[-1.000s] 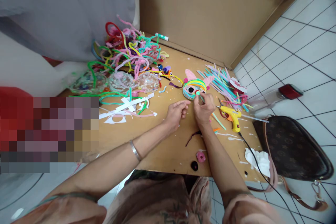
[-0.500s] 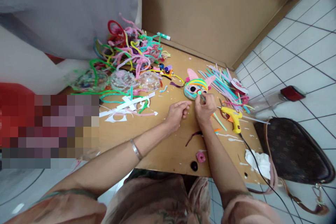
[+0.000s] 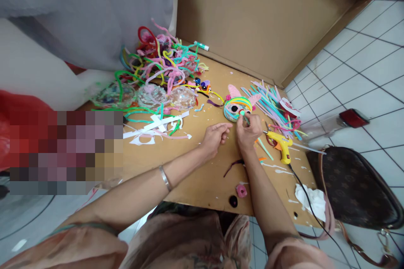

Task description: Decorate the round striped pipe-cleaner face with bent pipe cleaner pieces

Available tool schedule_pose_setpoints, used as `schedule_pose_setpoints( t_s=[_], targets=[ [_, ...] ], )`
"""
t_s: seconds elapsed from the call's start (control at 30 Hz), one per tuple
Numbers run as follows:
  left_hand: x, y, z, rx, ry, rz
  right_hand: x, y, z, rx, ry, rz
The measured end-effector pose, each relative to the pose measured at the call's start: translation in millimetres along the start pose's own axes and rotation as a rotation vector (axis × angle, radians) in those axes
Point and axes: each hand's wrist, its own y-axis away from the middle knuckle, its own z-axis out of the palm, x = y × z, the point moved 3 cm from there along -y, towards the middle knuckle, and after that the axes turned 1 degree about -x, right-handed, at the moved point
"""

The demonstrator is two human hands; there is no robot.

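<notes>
A colourful animal-face craft [image 3: 229, 114] lies on the table, with pink ears, black eyes and bands of yellow, orange and turquoise. My right hand [image 3: 250, 131] is closed at its nose, thumb and fingers pinching a small light-green piece [image 3: 242, 113] against the face; the fingers cover part of the lower right side. Just left of it, my left hand [image 3: 216, 139] has its index finger and thumb together pointing at the craft's lower edge, the other fingers curled. I see nothing held there. A yellow glue gun [image 3: 282, 146] rests right of my right hand.
Tangled pipe cleaners [image 3: 167, 56] and clear round forms [image 3: 182, 98] fill the far left. White paper strips [image 3: 156, 126] lie nearer. More pipe cleaners [image 3: 268, 98] lie right. A pink ring [image 3: 241, 191], black piece [image 3: 233, 201], tissue [image 3: 311, 201] and brown bag [image 3: 356, 185] are near the front.
The whole view has shifted slightly, so things appear a little farther right. Both hands keep nearly the same pose at the craft.
</notes>
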Motion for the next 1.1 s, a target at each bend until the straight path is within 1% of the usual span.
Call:
schedule_pose_setpoints(
  t_s=[0.17, 0.27, 0.33, 0.4, 0.47, 0.53, 0.57, 0.63, 0.73, 0.87, 1.0, 1.1],
  targets=[
    [-3, 0, -1.1, -0.007, -0.005, 0.002, -1, -1, -1, 0.020, 0.004, -0.008],
    [-2, -1, -2.4, -0.023, -0.005, 0.004, -6, -4, -5, 0.041, -0.022, -0.043],
    [4, -3, -3.9, -0.037, -0.004, 0.021, -14, -5, -12, 0.044, -0.056, -0.072],
    [14, -6, -5.3, -0.065, -0.019, 0.062, -25, -3, -20, 0.024, -0.092, -0.106],
    [26, -8, -5.6, -0.124, -0.079, 0.115, -37, 1, -28, -0.026, -0.132, -0.163],
    [36, -9, -4.9, -0.206, -0.198, 0.148, -46, 6, -35, -0.069, -0.164, -0.211],
    [40, -9, -4.5, -0.242, -0.266, 0.155, -48, 8, -37, -0.086, -0.169, -0.222],
    [45, -8, -5.2, -0.275, -0.390, 0.165, -50, 12, -39, -0.117, -0.163, -0.226],
    [47, -8, -8.7, -0.268, -0.503, 0.172, -49, 13, -39, -0.163, -0.148, -0.226],
    [48, -9, -11.8, -0.276, -0.565, 0.162, -49, 13, -38, -0.194, -0.148, -0.253],
    [48, -8, -10.6, -0.234, -0.552, 0.171, -48, 14, -38, -0.219, -0.168, -0.213],
    [44, -7, -9.3, -0.188, -0.476, 0.159, -47, 14, -37, -0.253, -0.211, -0.147]
  ],
)
